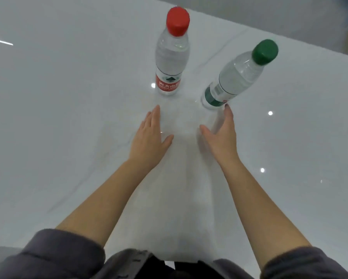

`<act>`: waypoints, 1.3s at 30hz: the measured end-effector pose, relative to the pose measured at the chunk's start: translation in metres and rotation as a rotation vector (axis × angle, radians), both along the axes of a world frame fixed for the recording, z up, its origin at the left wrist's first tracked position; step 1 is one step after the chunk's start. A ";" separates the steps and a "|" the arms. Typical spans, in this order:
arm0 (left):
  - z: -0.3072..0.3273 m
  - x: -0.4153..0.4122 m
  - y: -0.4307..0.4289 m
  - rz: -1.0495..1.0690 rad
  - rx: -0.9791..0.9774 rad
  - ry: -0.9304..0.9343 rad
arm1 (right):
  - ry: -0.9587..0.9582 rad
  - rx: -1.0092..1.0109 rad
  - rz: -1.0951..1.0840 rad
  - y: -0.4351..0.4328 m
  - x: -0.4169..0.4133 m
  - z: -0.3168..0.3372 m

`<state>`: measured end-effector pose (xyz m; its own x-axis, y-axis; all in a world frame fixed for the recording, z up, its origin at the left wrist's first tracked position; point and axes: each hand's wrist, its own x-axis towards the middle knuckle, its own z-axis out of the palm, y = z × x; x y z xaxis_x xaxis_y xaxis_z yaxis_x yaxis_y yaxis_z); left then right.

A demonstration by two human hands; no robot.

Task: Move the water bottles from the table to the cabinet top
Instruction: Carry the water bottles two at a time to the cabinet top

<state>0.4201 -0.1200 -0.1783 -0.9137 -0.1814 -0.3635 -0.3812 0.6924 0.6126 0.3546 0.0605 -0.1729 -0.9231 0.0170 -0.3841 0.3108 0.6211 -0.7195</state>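
Two clear water bottles stand upright on the glossy white table. The red-capped bottle with a red label is in the middle, the green-capped bottle with a green label to its right. My left hand hovers open just in front of the red-capped bottle, a short gap between them. My right hand is open too, thumb spread, its fingertips right by the base of the green-capped bottle. Neither hand holds anything.
The table's far edge runs diagonally across the upper right, with grey floor beyond it. My dark sleeves are pushed up at the bottom of the view. The cabinet is not in sight.
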 end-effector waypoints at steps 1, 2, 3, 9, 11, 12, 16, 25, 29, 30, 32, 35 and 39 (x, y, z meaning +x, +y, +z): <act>-0.001 -0.012 -0.004 0.041 0.038 0.020 | 0.041 -0.043 -0.075 -0.005 -0.009 -0.002; -0.004 -0.024 -0.008 0.077 0.070 0.043 | 0.073 -0.090 -0.143 -0.010 -0.018 -0.004; -0.007 -0.035 -0.012 0.111 0.104 0.071 | 0.099 -0.136 -0.196 -0.013 -0.025 -0.006; -0.021 -0.095 -0.028 0.265 0.313 0.230 | 0.164 -0.258 -0.354 -0.024 -0.057 -0.022; -0.019 -0.107 -0.028 0.290 0.303 0.248 | 0.172 -0.242 -0.358 -0.021 -0.060 -0.027; -0.019 -0.110 -0.029 0.293 0.282 0.253 | 0.174 -0.235 -0.352 -0.019 -0.059 -0.029; -0.020 -0.101 -0.029 0.254 0.254 0.223 | 0.144 -0.216 -0.325 -0.015 -0.044 -0.035; -0.021 -0.081 -0.023 0.143 0.239 0.156 | 0.168 -0.211 -0.296 -0.011 -0.028 -0.035; -0.015 -0.057 -0.007 0.092 0.246 0.136 | 0.148 -0.241 -0.301 -0.003 0.011 -0.025; -0.016 -0.047 -0.001 0.081 0.252 0.117 | 0.135 -0.252 -0.303 0.002 0.026 -0.025; -0.012 -0.022 0.014 0.044 0.258 0.084 | 0.104 -0.262 -0.313 0.016 0.062 -0.023; -0.007 0.021 0.045 -0.064 0.253 0.049 | 0.051 -0.230 -0.349 0.047 0.125 -0.023; -0.004 0.076 0.075 -0.144 0.314 -0.046 | -0.008 -0.187 -0.439 0.082 0.200 -0.025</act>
